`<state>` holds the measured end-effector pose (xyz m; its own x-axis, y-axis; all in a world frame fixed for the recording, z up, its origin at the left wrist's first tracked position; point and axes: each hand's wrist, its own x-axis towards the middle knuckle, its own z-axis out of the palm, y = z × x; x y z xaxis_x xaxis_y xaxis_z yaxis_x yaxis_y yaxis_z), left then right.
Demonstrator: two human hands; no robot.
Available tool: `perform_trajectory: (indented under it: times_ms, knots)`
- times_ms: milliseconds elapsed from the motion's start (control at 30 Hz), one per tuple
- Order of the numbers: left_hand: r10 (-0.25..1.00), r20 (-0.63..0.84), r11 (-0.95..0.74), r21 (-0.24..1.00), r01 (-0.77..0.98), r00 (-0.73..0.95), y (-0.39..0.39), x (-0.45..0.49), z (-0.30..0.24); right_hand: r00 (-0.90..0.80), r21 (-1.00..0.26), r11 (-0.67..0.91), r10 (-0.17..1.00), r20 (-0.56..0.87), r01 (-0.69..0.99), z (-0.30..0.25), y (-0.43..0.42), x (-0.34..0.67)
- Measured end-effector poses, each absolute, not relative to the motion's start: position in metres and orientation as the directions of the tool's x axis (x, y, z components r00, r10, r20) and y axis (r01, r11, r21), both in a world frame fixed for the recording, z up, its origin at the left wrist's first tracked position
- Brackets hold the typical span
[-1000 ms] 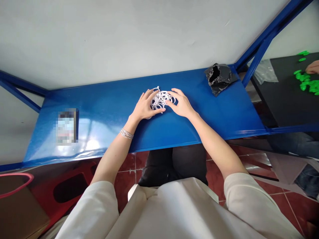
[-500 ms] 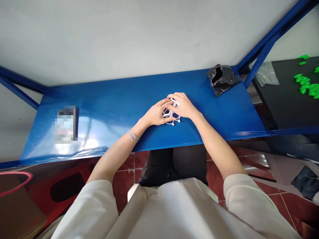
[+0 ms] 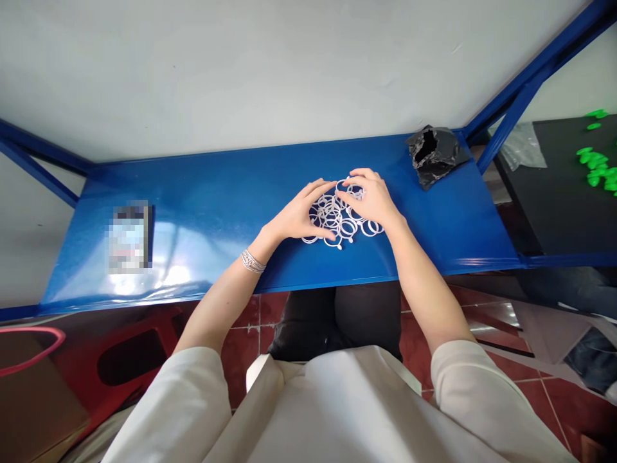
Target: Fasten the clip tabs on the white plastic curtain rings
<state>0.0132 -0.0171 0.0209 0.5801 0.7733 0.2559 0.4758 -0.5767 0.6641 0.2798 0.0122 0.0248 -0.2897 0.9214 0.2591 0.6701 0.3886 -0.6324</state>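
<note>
A loose pile of white plastic rings (image 3: 343,222) lies spread on the blue steel shelf (image 3: 207,257), linked and overlapping, with small knobs on some. My left hand (image 3: 301,215) rests flat on the pile's left side, fingers apart, and my right hand (image 3: 369,199) presses on its upper right part with spread fingers. Neither hand visibly grips a ring. The rings under my palms are hidden. A silver bracelet (image 3: 253,261) circles my left wrist.
A pixelated flat object (image 3: 129,236) lies at the shelf's left end. A crumpled black plastic bag (image 3: 434,156) sits at the far right corner. Beyond the blue frame, green pieces (image 3: 595,164) lie on a dark table (image 3: 554,199). Below is a red tiled floor.
The tight bunch of rings has spread into a wider, flatter pile. My hands have moved apart and slightly right, and their fingers have opened over it.
</note>
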Motion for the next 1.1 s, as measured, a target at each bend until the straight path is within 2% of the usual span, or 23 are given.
perform_trajectory:
  times_ms: [133,233,333,567,733,900,1100]
  knots:
    - [0.758,0.142,-0.58,0.594,0.557,0.637,-0.017,0.005,0.017,-0.387,-0.607,0.433,0.897,0.214,0.667,0.03,0.004,0.271]
    - [0.743,0.153,-0.603,0.575,0.553,0.651,-0.014,0.016,0.007,-0.462,-0.588,0.439,0.878,0.122,0.679,0.027,0.001,0.261]
    - [0.748,0.186,-0.613,0.56,0.556,0.637,-0.005,0.039,-0.004,-0.457,-0.587,0.415,0.885,0.085,0.695,0.019,0.006,0.263]
    - [0.769,0.26,-0.601,0.607,0.52,0.584,0.021,0.112,-0.017,-0.302,-0.613,0.321,0.943,0.139,0.722,0.021,0.028,0.31]
    - [0.783,0.288,-0.576,0.671,0.467,0.552,0.019,0.103,-0.007,-0.22,-0.622,0.344,0.937,0.269,0.703,0.029,0.027,0.314]
    - [0.753,0.335,-0.633,0.604,0.484,0.566,0.001,0.052,0.002,-0.237,-0.587,0.449,0.884,0.403,0.673,0.031,0.021,0.299]
    - [0.786,0.351,-0.614,0.534,0.581,0.509,-0.013,0.025,0.01,-0.365,-0.595,0.547,0.837,0.408,0.589,0.034,0.007,0.277]
